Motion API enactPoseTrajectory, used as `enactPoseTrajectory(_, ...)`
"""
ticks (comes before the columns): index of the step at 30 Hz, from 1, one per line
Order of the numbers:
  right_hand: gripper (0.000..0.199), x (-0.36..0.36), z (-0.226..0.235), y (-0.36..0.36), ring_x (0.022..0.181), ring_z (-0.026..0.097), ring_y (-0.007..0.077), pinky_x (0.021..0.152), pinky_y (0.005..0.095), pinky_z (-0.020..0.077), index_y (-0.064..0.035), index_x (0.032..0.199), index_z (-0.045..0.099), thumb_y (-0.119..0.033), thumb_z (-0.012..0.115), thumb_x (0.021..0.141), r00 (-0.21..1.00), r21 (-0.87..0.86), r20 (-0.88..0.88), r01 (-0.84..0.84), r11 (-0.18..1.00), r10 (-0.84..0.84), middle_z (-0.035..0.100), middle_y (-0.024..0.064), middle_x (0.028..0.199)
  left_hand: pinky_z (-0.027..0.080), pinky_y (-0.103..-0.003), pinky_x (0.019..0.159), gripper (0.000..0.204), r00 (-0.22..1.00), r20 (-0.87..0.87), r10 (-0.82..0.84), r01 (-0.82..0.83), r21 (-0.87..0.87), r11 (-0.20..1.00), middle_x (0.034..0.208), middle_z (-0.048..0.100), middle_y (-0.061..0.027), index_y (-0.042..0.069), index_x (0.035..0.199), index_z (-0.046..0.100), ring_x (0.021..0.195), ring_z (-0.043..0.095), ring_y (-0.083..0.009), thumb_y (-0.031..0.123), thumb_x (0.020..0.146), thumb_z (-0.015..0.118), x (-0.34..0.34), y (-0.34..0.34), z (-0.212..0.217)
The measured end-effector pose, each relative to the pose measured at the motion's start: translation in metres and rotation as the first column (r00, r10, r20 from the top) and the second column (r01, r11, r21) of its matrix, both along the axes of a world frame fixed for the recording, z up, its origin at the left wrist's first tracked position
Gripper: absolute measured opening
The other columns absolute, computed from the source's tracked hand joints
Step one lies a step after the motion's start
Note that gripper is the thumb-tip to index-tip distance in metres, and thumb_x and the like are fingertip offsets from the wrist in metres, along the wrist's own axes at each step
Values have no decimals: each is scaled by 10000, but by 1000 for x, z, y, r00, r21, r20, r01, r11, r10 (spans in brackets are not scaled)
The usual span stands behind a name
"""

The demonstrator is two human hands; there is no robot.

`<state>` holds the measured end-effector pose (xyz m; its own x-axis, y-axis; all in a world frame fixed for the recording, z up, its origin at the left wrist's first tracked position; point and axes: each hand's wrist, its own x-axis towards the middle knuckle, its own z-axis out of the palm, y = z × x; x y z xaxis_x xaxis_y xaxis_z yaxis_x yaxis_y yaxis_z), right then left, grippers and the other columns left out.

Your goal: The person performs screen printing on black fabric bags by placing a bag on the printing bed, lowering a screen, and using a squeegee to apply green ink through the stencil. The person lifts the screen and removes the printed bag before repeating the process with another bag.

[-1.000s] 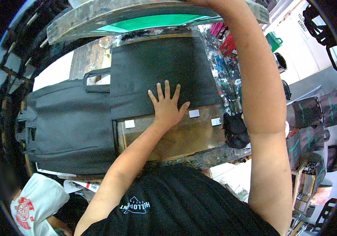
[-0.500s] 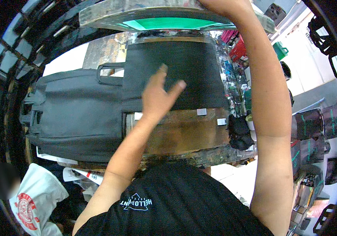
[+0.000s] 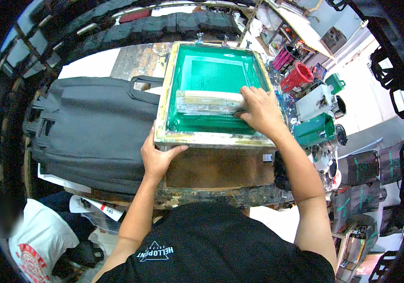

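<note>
A screen printing frame lies lowered over the work board, its mesh coated in green ink. My left hand grips the near left corner of the frame, thumb along the front rim and fingers at the side. My right hand is closed round the right end of a wide wooden squeegee, which rests across the mesh in its nearer half. Left of the frame lies a pile of black fabric bags, one handle loop beside the rim. Whatever is under the frame is hidden.
Ink-stained tubs, including a red bucket and a green container, crowd the right side. Hinge clamps stand behind the frame. More black bags lie in a row beyond. Another person in a white shirt is at lower left.
The raised frame has come down flat over the black fabric. My left hand left the fabric for the frame's corner; my right hand moved from the lifted frame to the squeegee.
</note>
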<state>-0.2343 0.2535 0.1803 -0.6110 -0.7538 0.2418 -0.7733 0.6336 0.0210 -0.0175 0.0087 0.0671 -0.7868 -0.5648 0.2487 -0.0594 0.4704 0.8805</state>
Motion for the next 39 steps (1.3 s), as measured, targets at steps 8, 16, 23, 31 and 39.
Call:
enactPoseTrajectory(8,629,16,-24,12,1054,630,363,852,489,412,-66,1200,562,-335,894,739,977,62,211,-29,998,16,663,138,1053,412,-401,908,1154,993,100,56,-5,-452,892,1105,748,-114,-43,1471,522,985,666,-268,598,599,924,14,-6,-50)
enactPoseTrajectory(16,577,9,-53,-16,989,577,301,891,487,356,-103,1144,545,-281,897,723,998,3,62,-23,1000,23,587,83,1006,404,-414,887,1161,994,109,14,35,-442,896,1018,718,-95,-56,1477,509,911,626,-277,550,583,935,16,-13,-63)
enactPoseTrajectory(23,622,-99,-69,-54,1020,609,305,899,509,365,-121,1200,551,-334,897,730,999,12,2,50,999,-50,645,71,1050,400,-417,866,1152,994,105,0,46,-439,897,971,694,-93,-77,1472,503,868,609,-279,525,593,940,10,-13,-59)
enactPoseTrajectory(31,803,-260,-82,-90,1257,624,333,994,655,341,-136,1375,534,-479,890,742,996,126,74,48,991,-58,686,119,1295,392,-415,866,1188,989,145,25,41,-431,902,957,692,-75,-54,1472,523,855,583,-266,583,558,937,13,-11,-57)
enactPoseTrajectory(39,809,-305,-79,-114,1240,649,353,964,738,390,-147,1377,527,-486,896,742,994,182,89,54,982,-71,698,105,1300,356,-449,917,1162,986,138,93,-6,-528,849,1021,602,-89,4,1472,559,968,542,-291,577,540,951,15,-13,-55)
